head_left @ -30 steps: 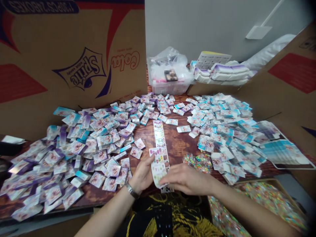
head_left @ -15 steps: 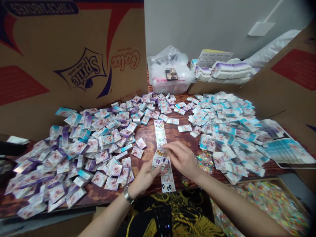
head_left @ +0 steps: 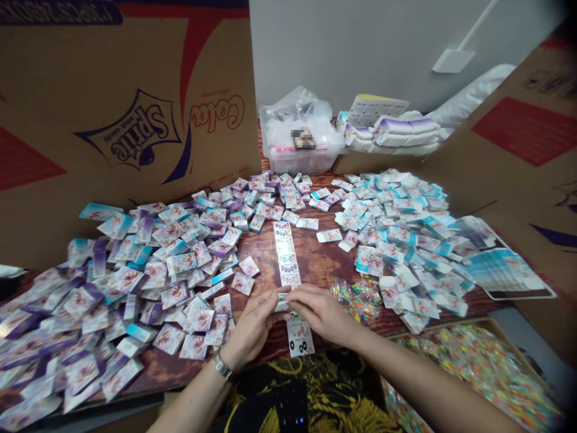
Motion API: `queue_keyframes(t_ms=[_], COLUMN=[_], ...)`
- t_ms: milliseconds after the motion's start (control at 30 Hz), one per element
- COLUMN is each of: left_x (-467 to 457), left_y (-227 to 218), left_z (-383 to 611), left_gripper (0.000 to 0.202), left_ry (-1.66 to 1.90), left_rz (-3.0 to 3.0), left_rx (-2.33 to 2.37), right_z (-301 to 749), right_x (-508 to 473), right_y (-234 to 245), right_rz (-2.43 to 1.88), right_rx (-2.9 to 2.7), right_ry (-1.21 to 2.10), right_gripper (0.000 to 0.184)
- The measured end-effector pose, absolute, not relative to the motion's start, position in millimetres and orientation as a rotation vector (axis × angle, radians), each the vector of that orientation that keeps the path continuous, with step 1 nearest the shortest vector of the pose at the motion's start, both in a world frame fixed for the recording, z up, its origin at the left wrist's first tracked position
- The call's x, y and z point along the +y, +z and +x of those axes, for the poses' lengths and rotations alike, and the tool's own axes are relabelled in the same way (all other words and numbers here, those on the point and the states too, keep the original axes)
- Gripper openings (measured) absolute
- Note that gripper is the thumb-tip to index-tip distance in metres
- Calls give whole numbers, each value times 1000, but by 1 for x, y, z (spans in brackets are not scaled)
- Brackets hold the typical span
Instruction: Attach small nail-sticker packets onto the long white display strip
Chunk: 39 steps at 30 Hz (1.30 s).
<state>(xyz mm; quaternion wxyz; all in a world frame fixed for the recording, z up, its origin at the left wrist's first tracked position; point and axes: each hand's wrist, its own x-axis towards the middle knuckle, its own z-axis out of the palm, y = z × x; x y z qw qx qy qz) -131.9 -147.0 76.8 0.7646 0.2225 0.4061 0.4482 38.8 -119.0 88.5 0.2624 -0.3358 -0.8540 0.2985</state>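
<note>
My left hand (head_left: 253, 322) and my right hand (head_left: 321, 311) meet at the table's near edge, both pinched on a small folded card (head_left: 282, 301) between them. Under the hands a long sticker strip (head_left: 287, 258) with coloured dots runs away from me, and its near end (head_left: 300, 338) pokes out below the hands. I wear a wristwatch (head_left: 222, 364) on the left wrist. A little heap of shiny coloured wrappers (head_left: 358, 296) lies just right of my right hand.
Small purple and teal packets (head_left: 153, 270) cover the wooden table on the left, with another spread (head_left: 396, 234) on the right. Cardboard boxes (head_left: 112, 108) wall both sides. A plastic tub in a bag (head_left: 300, 141) stands at the back. A box of shiny wrappers (head_left: 478, 367) sits lower right.
The card was held open upright in both hands. The right hand went forward over the strip, then came back. Both hands now pinch the card, folded small and low.
</note>
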Motion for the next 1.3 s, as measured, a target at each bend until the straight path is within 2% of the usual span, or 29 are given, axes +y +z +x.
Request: queue_keyframes(t_ms=[67,200,300,467,633,767,900,1133,1300], left_x=[-148,-150,-150,-147,-142,-146,-142,-91,-88], left_y=[75,66,50,30,37,37,24,6,8], left_z=[-133,-133,-131,-128,-125,-116,-93,-43,-34], left_gripper=[37,47,46,48,39,37,44,54,61], left_ry=[954,935,937,885,894,810,742,653,543], left_rz=[612,929,1072,1320,1315,1240,1105,1545,1939], left_rx=[901,1016,1105,1305,1281,1196,1121,1311,1287], right_z=[39,39,37,51,96,116,111,110,128], right_x=[-114,-111,-115,-89,3,36,13,-25,-40], right_y=[93,88,76,62,61,46,27,14,24], right_rz=[-1031,-1206,-1150,-1082,-1751,-1980,-2155,-2141,-1972], right_rx=[-2220,-2168,-2250,-2544,-2493,-2473,-2429,-2354,-2339], right_ry=[922,947,957,834,421,404,444,510,557], right_gripper=[16,21,15,21,26,21,24,27,29])
